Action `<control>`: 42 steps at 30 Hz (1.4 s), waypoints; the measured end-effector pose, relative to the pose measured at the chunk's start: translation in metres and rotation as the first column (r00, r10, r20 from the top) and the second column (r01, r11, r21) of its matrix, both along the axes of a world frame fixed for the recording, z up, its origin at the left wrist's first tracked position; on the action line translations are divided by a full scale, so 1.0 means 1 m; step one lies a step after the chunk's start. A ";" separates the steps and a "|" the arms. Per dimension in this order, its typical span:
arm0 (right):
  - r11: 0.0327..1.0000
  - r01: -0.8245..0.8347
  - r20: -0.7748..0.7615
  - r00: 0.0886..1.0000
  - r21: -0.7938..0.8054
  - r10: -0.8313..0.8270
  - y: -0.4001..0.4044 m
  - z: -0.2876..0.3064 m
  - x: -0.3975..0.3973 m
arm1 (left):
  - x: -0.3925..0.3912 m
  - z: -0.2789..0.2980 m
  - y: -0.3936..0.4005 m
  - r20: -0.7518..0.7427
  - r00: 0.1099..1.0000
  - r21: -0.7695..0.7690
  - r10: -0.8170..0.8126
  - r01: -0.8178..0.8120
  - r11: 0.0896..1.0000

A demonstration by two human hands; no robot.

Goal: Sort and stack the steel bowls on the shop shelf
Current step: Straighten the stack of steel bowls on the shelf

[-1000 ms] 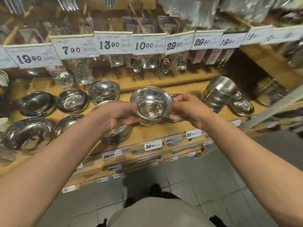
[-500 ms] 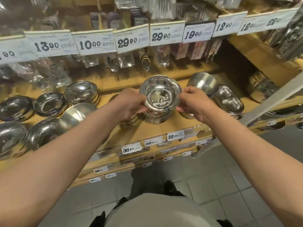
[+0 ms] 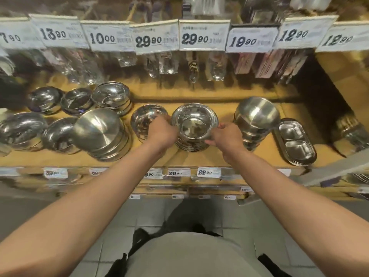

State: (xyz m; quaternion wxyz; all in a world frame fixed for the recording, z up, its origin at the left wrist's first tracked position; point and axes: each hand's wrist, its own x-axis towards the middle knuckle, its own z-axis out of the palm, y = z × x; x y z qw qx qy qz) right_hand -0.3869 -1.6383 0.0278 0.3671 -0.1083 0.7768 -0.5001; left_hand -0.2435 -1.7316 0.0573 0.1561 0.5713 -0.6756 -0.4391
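A shiny steel bowl (image 3: 194,121) sits as the top of a short stack of like bowls at the middle of the wooden shelf (image 3: 199,158). My left hand (image 3: 162,131) grips its left rim and my right hand (image 3: 224,135) grips its right rim. Just left of the stack, partly behind my left hand, stands another steel bowl (image 3: 146,116). A taller stack of matte bowls (image 3: 256,120) leans to the right of my right hand.
Several more steel bowls and stacks (image 3: 99,132) fill the shelf's left half. A divided steel tray (image 3: 295,141) lies at the right. Packed cutlery hangs behind price tags (image 3: 203,35) above. The shelf's front edge carries small price labels (image 3: 205,172); grey floor tiles lie below.
The bowl held in both hands has come down onto the short stack at the shelf's middle. The camera has shifted right and closer to the shelf.
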 end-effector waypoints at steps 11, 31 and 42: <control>0.998 -0.058 -0.159 0.985 0.035 0.063 0.000 -0.019 0.002 | -0.007 -0.021 0.013 0.049 0.997 0.019 -0.066 0.065 0.998; 0.953 -0.229 -0.472 0.830 0.197 0.297 0.000 -0.023 0.005 | -0.008 -0.039 0.013 0.126 0.989 -0.061 -0.083 0.091 0.994; 0.957 -0.223 -0.456 0.843 0.187 0.286 0.000 -0.020 0.007 | -0.010 -0.040 0.013 0.142 0.989 -0.075 -0.044 0.055 0.996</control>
